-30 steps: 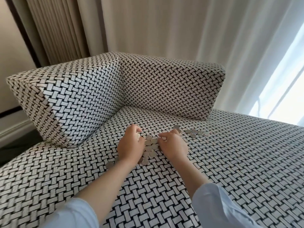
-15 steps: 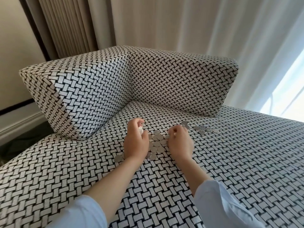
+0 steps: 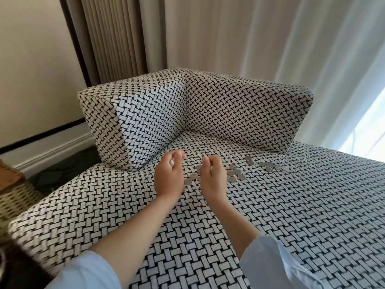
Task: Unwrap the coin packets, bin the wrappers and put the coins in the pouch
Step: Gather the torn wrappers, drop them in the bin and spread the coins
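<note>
Head view: silver coins [image 3: 237, 171] lie loose and flat on the sofa [image 3: 291, 205], beside both hands; left hand [image 3: 169, 178] curls round a white scrap [image 3: 172, 162]; right hand [image 3: 213, 178] half-curled, contents unclear.

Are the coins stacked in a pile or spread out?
Spread out. The coins lie flat and loose on the woven cushion in scattered groups; none stands in a stack.
</note>
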Available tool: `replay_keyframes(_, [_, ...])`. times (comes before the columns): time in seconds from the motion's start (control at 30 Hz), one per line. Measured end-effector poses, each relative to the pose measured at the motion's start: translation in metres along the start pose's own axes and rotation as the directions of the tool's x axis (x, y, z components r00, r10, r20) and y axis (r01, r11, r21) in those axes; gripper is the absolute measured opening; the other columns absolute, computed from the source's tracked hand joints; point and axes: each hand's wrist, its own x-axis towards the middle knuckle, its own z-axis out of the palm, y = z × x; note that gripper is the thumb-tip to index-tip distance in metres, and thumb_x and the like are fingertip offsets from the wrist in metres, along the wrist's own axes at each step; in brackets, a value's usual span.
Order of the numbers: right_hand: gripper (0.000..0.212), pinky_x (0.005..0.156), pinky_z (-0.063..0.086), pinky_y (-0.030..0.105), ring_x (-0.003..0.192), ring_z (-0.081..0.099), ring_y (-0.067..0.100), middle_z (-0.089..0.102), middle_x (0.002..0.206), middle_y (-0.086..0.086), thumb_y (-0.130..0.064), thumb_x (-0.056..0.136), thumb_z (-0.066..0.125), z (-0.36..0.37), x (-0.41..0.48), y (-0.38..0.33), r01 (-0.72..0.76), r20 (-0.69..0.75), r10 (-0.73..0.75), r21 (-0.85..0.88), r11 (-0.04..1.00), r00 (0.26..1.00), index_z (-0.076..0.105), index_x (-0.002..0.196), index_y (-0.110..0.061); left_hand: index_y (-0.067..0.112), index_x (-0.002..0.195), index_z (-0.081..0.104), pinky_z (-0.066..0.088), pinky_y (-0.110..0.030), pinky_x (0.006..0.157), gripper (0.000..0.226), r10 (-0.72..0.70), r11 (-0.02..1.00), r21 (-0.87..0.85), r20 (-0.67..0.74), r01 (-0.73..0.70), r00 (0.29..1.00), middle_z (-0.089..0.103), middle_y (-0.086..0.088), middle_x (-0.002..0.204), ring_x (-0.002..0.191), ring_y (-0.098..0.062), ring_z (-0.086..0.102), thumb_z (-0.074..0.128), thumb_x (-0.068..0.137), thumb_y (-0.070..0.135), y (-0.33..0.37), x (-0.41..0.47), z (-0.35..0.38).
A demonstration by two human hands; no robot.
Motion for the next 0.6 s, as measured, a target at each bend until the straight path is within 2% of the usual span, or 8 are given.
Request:
replay_keyframes(0.07, [0.024, 0.057, 0.045, 0.033, 0.060, 0.048, 0.012, 0.058, 0.071, -0.001, -0.033, 0.102, 0.041, 0.015, -0.010, -0.019, 0.019, 0.068, -0.022, 0.034, 0.999, 0.997, 0.053, 0.089, -0.016, 0.023, 0.078, 0.061, 0.038, -0.024, 0.043, 0.037, -0.009, 0.999, -0.050, -0.004, 0.009, 1.000, 0.055, 0.006, 0.058, 0.044, -0.003, 0.041, 0.040, 0.101, 0.045, 0.001, -0.001, -0.023])
replay_keyframes(0.13, [0.027, 0.058, 0.045, 0.038, 0.061, 0.048, 0.015, 0.057, 0.072, 0.004, -0.033, 0.102, 0.041, 0.034, -0.023, -0.037, 0.034, 0.109, -0.042, 0.073, 0.997, 0.993, 0.052, 0.085, -0.015, 0.024, 0.066, 0.052, 0.034, -0.029, 0.046, 0.044, -0.007, 0.997, -0.074, -0.020, 0.005, 1.000, 0.044, 0.008, 0.052, 0.046, -0.011, 0.038, 0.039, 0.100, 0.050, -0.001, -0.002, -0.051])
replay_keyframes(0.2, [0.030, 0.056, 0.042, 0.037, 0.061, 0.047, 0.017, 0.056, 0.071, 0.008, -0.033, 0.101, 0.042, 0.058, -0.042, -0.057, 0.041, 0.137, -0.057, 0.117, 0.992, 0.989, 0.051, 0.079, -0.015, 0.024, 0.061, 0.046, 0.031, -0.029, 0.048, 0.048, -0.017, 0.998, -0.059, -0.062, 0.013, 0.998, 0.040, 0.008, 0.051, 0.047, -0.009, 0.036, 0.038, 0.100, 0.050, -0.006, 0.000, -0.086])
replay_keyframes(0.3, [0.032, 0.052, 0.039, 0.033, 0.056, 0.045, 0.014, 0.052, 0.064, 0.000, -0.034, 0.100, 0.044, 0.100, -0.075, -0.084, -0.002, 0.224, -0.039, 0.177, 0.984, 0.974, 0.049, 0.072, -0.020, 0.023, 0.058, 0.041, 0.030, -0.030, 0.052, 0.049, -0.057, 0.997, -0.059, -0.131, 0.050, 0.990, 0.040, 0.006, 0.052, 0.049, -0.007, 0.039, 0.038, 0.101, 0.047, -0.023, 0.003, -0.141])
replay_keyframes(0.4, [0.034, 0.049, 0.037, 0.030, 0.050, 0.044, 0.011, 0.049, 0.056, -0.003, -0.032, 0.099, 0.048, 0.146, -0.108, -0.107, -0.040, 0.332, -0.032, 0.208, 0.977, 0.943, 0.050, 0.068, -0.018, 0.021, 0.058, 0.039, 0.033, -0.034, 0.055, 0.048, -0.114, 0.991, -0.092, -0.191, 0.097, 0.975, 0.041, 0.006, 0.052, 0.051, -0.009, 0.040, 0.035, 0.102, 0.040, -0.046, 0.006, -0.197])
replay_keyframes(0.5, [0.028, 0.050, 0.037, 0.028, 0.050, 0.046, 0.011, 0.053, 0.057, -0.002, -0.029, 0.098, 0.049, 0.197, -0.139, -0.128, -0.092, 0.455, -0.012, 0.206, 0.974, 0.890, 0.056, 0.073, -0.019, 0.022, 0.061, 0.042, 0.035, -0.035, 0.057, 0.033, -0.143, 0.988, -0.094, -0.262, 0.122, 0.955, 0.043, 0.008, 0.056, 0.054, -0.008, 0.042, 0.033, 0.092, 0.030, -0.077, 0.007, -0.254])
replay_keyframes(0.6, [0.027, 0.041, 0.035, 0.023, 0.044, 0.045, 0.011, 0.053, 0.052, -0.002, -0.026, 0.098, 0.048, 0.250, -0.168, -0.142, -0.215, 0.578, 0.052, 0.218, 0.952, 0.815, 0.060, 0.080, -0.010, 0.025, 0.068, 0.048, 0.038, -0.036, 0.060, 0.025, -0.200, 0.980, -0.084, -0.356, 0.182, 0.913, 0.048, 0.007, 0.063, 0.058, -0.007, 0.046, 0.031, 0.084, 0.033, -0.115, 0.005, -0.310])
